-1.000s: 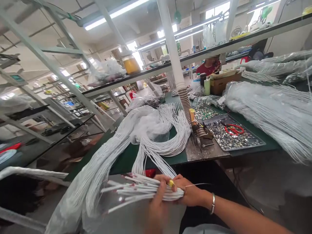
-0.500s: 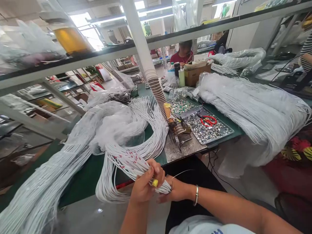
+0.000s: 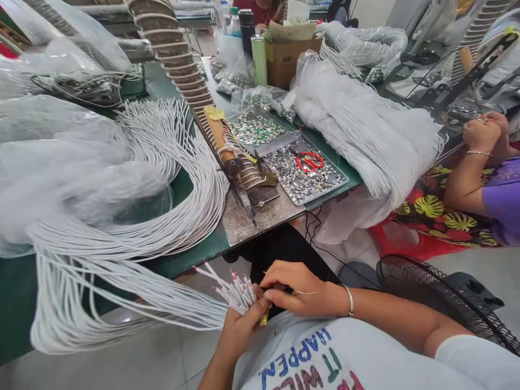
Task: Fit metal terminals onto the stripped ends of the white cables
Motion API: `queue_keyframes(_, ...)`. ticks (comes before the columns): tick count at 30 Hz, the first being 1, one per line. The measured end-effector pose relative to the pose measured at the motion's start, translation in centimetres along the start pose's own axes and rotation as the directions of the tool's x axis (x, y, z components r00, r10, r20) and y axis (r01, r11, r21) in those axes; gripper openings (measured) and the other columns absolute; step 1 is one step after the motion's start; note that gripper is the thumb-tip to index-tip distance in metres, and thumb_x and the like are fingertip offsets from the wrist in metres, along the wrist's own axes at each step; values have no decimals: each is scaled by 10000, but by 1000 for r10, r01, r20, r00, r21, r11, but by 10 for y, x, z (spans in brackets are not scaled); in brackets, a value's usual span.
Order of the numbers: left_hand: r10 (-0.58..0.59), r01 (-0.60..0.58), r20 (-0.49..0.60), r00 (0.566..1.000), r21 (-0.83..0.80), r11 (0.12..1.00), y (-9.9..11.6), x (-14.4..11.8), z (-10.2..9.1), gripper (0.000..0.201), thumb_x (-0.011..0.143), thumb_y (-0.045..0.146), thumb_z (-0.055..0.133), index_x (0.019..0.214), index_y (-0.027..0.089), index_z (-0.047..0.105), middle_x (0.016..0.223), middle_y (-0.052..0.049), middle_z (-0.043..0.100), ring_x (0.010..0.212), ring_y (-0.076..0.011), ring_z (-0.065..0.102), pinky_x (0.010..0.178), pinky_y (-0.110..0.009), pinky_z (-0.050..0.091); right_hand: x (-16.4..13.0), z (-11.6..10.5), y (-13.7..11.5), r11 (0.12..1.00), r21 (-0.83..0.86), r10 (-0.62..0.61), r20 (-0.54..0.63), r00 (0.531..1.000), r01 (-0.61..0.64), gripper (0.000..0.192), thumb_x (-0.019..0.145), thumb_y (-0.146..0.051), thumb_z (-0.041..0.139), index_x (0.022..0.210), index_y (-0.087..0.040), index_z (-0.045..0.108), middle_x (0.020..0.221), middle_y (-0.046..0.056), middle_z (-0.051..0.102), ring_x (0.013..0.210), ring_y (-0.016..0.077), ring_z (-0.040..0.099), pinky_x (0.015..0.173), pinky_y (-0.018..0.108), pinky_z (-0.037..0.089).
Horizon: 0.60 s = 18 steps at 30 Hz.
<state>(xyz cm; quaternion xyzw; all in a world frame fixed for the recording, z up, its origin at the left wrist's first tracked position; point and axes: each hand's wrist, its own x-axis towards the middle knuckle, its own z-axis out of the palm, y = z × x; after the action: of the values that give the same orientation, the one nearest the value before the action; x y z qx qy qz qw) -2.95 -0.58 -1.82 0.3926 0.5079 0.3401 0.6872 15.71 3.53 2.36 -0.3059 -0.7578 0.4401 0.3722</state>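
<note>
The left hand (image 3: pixel 239 325) is closed around a bunch of white cords (image 3: pixel 233 290), gripping them just below their ends. The ends stick up out of the fist, and many have red tips. The bunch is low down, in front of the person's white shirt (image 3: pixel 317 357) and just off the near edge of the green table (image 3: pixel 195 254). From the fist the cords run left and loop back up onto the table, where a much bigger pile of white cords (image 3: pixel 162 179) lies.

The right hand (image 3: pixel 294 287) touches the bunch from the right side. Its fingers are curled and pinch a thin wire (image 3: pixel 304 293) next to the cord ends. A silver bangle (image 3: pixel 349 299) sits on that wrist.

On the table behind the hands is a metal tray (image 3: pixel 337 176) of small shiny parts, with red scissors (image 3: pixel 309 161) lying in it. To the right of the table another person's arm (image 3: pixel 463 179) shows.
</note>
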Motion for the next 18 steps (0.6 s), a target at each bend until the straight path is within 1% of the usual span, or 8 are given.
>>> queue_keyframes(2,11,-11,-2,1000,49,999,6,2,1,399,758,526,666,678,146,573,556,21,425,508,-98,346,488,-238,292,7,5,1,1000,13,-15,10,1000,15,131,917,-221,562,982,-128,629,865,60,609,730,112,536,663,212,469)
queue_keyframes(4,22,-21,-14,1000,82,996,7,3,2,394,766,522,658,666,151,573,521,34,384,483,-92,303,469,-241,262,10,9,4,999,37,5,24,1000,-6,104,906,-211,579,942,-131,634,827,43,599,706,105,527,637,200,457)
queue_keyframes(6,42,-39,-37,998,80,996,4,3,2,383,767,504,668,649,157,560,506,41,365,469,-87,285,453,-238,235,11,9,7,993,87,74,19,997,-76,76,886,-191,595,895,-132,643,799,26,585,660,89,513,593,185,432)
queue_keyframes(9,93,-89,-81,992,48,995,1,3,-2,369,776,489,679,670,154,570,523,37,392,480,-82,308,458,-228,227,10,6,9,965,179,197,-17,980,-191,77,858,-184,623,817,-127,657,753,7,568,605,70,478,541,176,386)
queue_keyframes(11,81,-78,-92,992,35,996,4,3,-5,386,809,522,635,718,147,606,525,32,412,472,-80,311,453,-225,212,12,3,9,949,224,236,-34,971,-222,112,857,-219,641,802,-125,668,732,3,569,600,70,465,541,182,376)
queue_keyframes(12,70,-67,-78,995,50,997,7,4,-6,407,827,538,607,725,144,616,517,29,417,462,-80,315,447,-226,209,12,1,9,945,239,241,-37,970,-225,136,862,-244,643,803,-125,674,728,4,573,604,73,467,549,187,379)
queue_keyframes(15,90,-83,-41,995,146,986,19,10,-9,438,869,539,553,679,148,601,514,16,432,467,-93,363,455,-232,257,16,-1,10,939,254,255,-64,965,-231,189,876,-296,641,810,-125,684,735,12,591,624,80,490,571,197,394)
queue_keyframes(18,132,-119,-50,990,204,972,31,15,-10,399,860,513,584,685,155,611,557,6,469,528,-113,415,509,-240,328,19,-3,11,926,264,302,-88,949,-270,197,860,-313,663,808,-124,685,744,18,603,629,82,511,562,189,400)
